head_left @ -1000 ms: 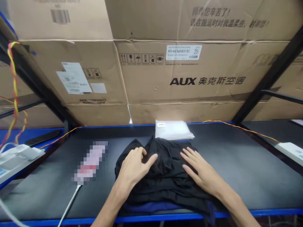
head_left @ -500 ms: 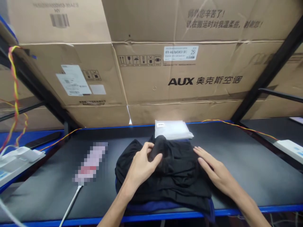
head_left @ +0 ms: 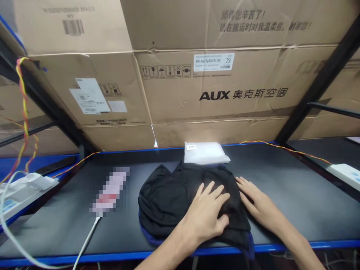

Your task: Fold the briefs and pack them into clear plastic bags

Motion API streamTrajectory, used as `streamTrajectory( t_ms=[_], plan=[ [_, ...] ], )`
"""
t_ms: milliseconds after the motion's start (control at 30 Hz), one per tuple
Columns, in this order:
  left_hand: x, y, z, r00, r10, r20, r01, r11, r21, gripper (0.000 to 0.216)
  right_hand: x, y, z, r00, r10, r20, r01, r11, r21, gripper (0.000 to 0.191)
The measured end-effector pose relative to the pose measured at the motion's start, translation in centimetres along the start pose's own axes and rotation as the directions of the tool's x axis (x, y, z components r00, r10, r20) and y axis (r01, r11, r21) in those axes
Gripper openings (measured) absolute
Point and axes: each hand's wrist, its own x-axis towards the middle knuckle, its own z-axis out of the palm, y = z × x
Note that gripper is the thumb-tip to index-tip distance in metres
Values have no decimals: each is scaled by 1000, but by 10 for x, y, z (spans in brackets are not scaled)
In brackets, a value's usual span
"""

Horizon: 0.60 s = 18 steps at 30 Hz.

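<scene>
A black garment (head_left: 168,195) lies bunched on the dark table (head_left: 281,195) near its front edge, with a strip of blue cloth (head_left: 146,233) showing under it. My left hand (head_left: 206,212) lies flat on the garment's right part, fingers spread. My right hand (head_left: 257,204) rests beside it at the garment's right edge, fingers stretched out and together, touching the cloth. Neither hand holds anything. A flat clear plastic bag (head_left: 205,153) with a small white label lies just behind the garment.
Large AUX cardboard boxes (head_left: 225,93) wall off the back. A blurred device (head_left: 109,189) with a white cable (head_left: 84,240) lies left of the garment. White power strips sit at far left (head_left: 19,191) and far right (head_left: 344,173), with orange wires along the back edge.
My left hand let go of the pinched fold and moved right, now pressing flat on the garment. My right hand slid slightly toward the garment's right edge.
</scene>
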Motion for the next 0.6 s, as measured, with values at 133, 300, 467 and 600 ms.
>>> streamTrajectory(
  t_ms=[133,300,467,600],
  plan=[
    [-15,-16,-25,999,34,40,-32,998,-54,55,7,-12,-9,989,118,-90,-111,991,80,44],
    [-41,-62,-51,994,-102,30,100,993,63,53,21,-42,-28,981,75,-181,-37,978,205,42],
    [-60,-92,-53,991,-115,65,101,977,187,63,31,-64,-26,949,-264,172,251,964,94,50],
    [-63,-92,-51,994,-90,67,72,970,231,62,31,-68,-18,913,-280,297,293,956,0,57]
  ],
)
